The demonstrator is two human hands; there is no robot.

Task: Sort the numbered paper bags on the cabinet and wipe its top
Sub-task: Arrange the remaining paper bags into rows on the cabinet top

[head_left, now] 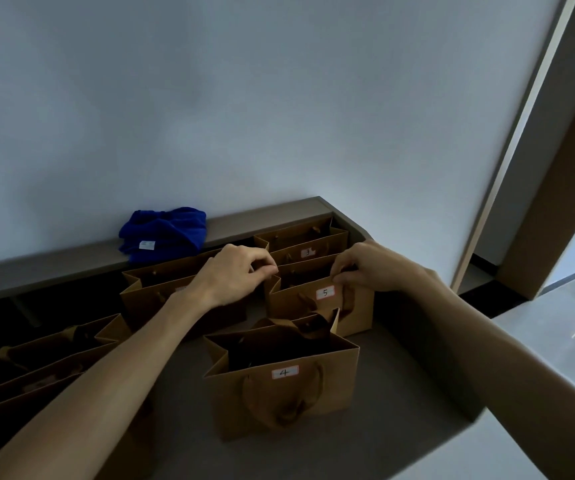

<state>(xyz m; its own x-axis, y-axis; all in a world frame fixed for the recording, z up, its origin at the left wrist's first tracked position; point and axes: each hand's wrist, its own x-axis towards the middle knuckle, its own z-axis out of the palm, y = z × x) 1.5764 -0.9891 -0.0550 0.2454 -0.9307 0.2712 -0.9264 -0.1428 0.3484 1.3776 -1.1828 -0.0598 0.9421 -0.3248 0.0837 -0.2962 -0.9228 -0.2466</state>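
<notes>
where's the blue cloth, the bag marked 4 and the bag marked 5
blue cloth [165, 234]: head view, middle of the folded fabric
bag marked 4 [286, 403]: head view, front panel below the label
bag marked 5 [300, 308]: head view, front panel left of the label

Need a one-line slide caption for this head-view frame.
Both hands, left hand and right hand, pinch the rim of bag 5 between bag 3 and bag 4; cloth behind.

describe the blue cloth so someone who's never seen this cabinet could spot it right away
Look along the raised ledge at the back of the cabinet top, against the pale wall. The blue cloth lies bunched on it, left of the bag marked 3. It is the only blue, soft thing among brown paper bags, and it has a small white tag.
</notes>
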